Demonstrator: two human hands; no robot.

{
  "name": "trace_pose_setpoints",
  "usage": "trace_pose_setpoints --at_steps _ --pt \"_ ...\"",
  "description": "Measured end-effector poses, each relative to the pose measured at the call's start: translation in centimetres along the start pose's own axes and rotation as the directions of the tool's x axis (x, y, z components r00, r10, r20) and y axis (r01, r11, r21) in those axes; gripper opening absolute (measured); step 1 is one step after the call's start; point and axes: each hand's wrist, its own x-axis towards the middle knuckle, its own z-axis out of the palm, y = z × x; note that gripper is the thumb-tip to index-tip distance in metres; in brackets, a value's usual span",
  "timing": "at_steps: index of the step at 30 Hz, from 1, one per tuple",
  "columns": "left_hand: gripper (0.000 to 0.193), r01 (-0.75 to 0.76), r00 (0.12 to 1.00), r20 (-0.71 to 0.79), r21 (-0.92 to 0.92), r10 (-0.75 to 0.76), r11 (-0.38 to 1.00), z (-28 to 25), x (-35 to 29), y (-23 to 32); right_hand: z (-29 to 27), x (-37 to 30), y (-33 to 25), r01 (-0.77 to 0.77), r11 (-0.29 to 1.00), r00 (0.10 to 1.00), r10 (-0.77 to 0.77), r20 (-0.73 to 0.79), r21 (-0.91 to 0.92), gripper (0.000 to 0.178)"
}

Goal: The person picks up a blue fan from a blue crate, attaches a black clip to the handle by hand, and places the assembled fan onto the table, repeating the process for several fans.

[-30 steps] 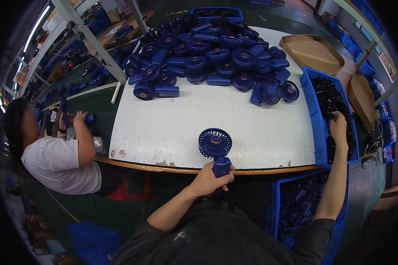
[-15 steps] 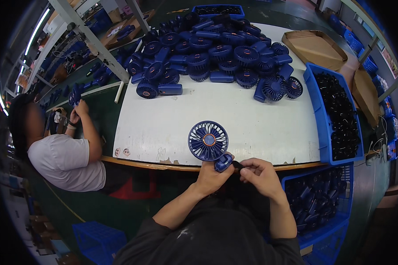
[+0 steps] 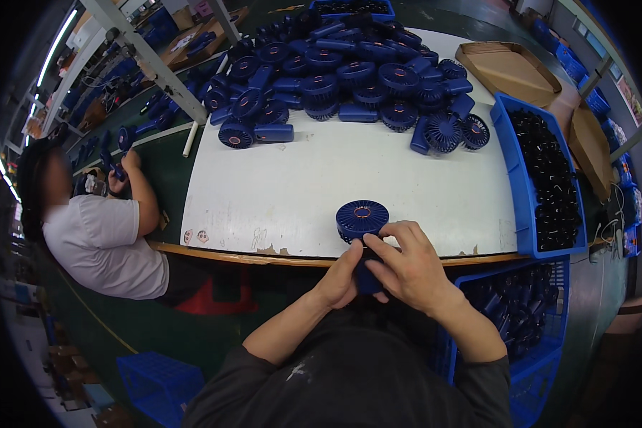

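The white counter [image 3: 285, 185] is taking up the middle, and a pile of blue fans [image 3: 357, 78] is covering its far part, with a few fans lying loose along the pile's front. A co-worker [image 3: 100, 239] in a white top is sitting beyond the counter's left edge, gripping another fan [image 3: 125, 137]. Below the near right corner, a crate [image 3: 566, 307] is holding dark blue parts. A blue bin [image 3: 517, 192] is standing along the right edge, filled with small black parts [image 3: 546, 185], and a cardboard tray [image 3: 510, 71] is lying by the far right corner.

Both hands are working at one fan [image 3: 362, 217], which is standing roughly upright at the middle of the near edge, its round head facing up. The left hand [image 3: 339, 278] is grasping its handle from the left. The right hand [image 3: 410, 267] is touching it just under the head with bent fingers; whether those fingers are also pinching something small, I cannot tell.
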Motion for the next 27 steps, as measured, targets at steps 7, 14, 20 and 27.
trace_pose_setpoints --at_steps 7,14,20,27 --pt "0.044 -0.093 0.982 -0.116 0.404 0.152 0.910 -0.2 1.1 -2.0 4.0 -3.0 -1.9 -0.171 0.984 0.962 0.156 -0.222 -0.052 0.068" --pt "0.109 -0.204 0.659 0.213 0.974 0.722 -0.102 -1.9 6.3 11.0 3.3 -11.8 0.7 -0.289 0.277 0.622 0.782 -0.040 0.917 0.053" --pt "0.103 0.074 0.383 -0.165 0.986 0.909 0.148 -20.8 5.3 25.9 0.3 -33.6 8.0 -0.766 0.451 0.225 0.856 -0.465 0.459 0.046" --pt "0.060 -0.223 0.539 -0.220 0.893 0.813 0.390 -20.4 4.0 24.9 0.0 -49.2 8.0 -0.980 0.178 0.121 0.892 -0.436 0.092 0.059"
